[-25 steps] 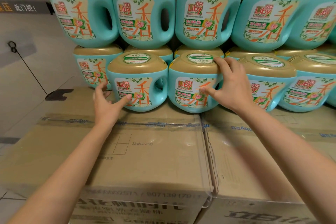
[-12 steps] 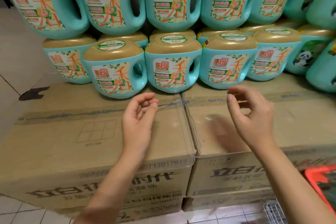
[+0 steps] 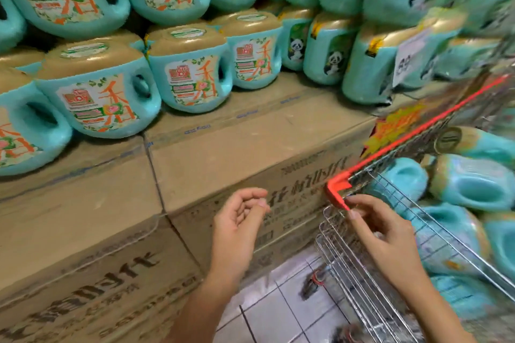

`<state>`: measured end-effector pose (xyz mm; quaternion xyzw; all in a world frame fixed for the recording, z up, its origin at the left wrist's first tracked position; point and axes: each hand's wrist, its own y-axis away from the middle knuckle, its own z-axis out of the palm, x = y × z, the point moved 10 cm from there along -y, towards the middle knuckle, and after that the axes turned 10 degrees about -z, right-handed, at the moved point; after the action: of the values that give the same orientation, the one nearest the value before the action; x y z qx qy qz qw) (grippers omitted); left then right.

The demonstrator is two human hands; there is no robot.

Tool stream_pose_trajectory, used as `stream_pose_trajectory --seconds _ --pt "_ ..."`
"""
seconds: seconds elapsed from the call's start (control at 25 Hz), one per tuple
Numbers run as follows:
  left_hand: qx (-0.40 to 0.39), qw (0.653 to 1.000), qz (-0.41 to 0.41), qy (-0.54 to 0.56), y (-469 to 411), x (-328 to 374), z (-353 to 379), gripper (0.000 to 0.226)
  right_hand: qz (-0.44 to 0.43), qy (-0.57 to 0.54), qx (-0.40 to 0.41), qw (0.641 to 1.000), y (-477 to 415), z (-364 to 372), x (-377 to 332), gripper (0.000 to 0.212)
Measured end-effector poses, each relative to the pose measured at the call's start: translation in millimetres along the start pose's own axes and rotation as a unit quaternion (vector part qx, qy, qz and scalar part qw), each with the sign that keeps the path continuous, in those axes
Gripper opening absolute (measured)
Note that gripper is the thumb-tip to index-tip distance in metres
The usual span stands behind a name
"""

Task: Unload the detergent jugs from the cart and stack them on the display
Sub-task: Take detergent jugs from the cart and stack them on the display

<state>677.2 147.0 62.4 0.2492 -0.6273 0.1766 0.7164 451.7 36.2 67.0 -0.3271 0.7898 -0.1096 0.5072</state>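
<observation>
Teal detergent jugs with gold caps [image 3: 97, 92] stand in stacked rows on cardboard cartons [image 3: 250, 142] that form the display. At the right, a wire cart [image 3: 390, 231] with a red rim holds several more teal jugs [image 3: 473, 186] lying on their sides. My left hand [image 3: 239, 220] hovers in front of the carton's face, fingers loosely curled, holding nothing. My right hand [image 3: 379, 231] is at the cart's near corner, just below the red corner piece, fingers loosely bent over the wire, holding no jug.
Jugs with panda labels [image 3: 328, 53] fill the right part of the display. A white price tag [image 3: 409, 58] hangs there. White floor tiles [image 3: 278, 303] and a cart wheel [image 3: 312, 284] show between the cartons and the cart.
Both hands have drawn back from the stacked jugs and dropped low. The view has swung right and down, bringing the cart and its jugs into sight.
</observation>
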Motion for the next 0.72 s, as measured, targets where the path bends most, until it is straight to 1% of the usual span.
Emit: stream_pose_trajectory --seconds 0.08,0.2,0.28,0.44,0.6,0.72 --pt "-0.039 0.999 -0.028 -0.017 6.2 -20.8 53.8 0.016 0.049 0.004 0.009 0.999 19.1 -43.9 32.9 0.033" --pt "-0.083 0.995 -0.055 -0.027 14.6 -46.8 124.2 0.016 0.087 0.04 0.023 0.995 44.0 -103.3 69.0 0.035" --pt "-0.119 0.99 -0.069 -0.026 15.9 -59.0 171.7 0.017 0.117 0.049 0.056 0.99 57.7 -145.8 91.1 0.036" --pt "-0.188 0.977 -0.094 -0.042 8.3 -76.0 248.5 0.016 0.169 0.067 0.122 0.976 79.9 -204.9 130.7 0.035" --pt "-0.253 0.958 -0.103 -0.089 -18.7 -87.1 319.8 0.015 0.223 0.103 0.195 0.95 92.2 -247.1 170.2 0.036" --pt "-0.308 0.938 -0.113 -0.113 -46.6 -96.9 388.9 0.018 0.265 0.123 0.27 0.918 96.8 -282.2 208.1 0.036"
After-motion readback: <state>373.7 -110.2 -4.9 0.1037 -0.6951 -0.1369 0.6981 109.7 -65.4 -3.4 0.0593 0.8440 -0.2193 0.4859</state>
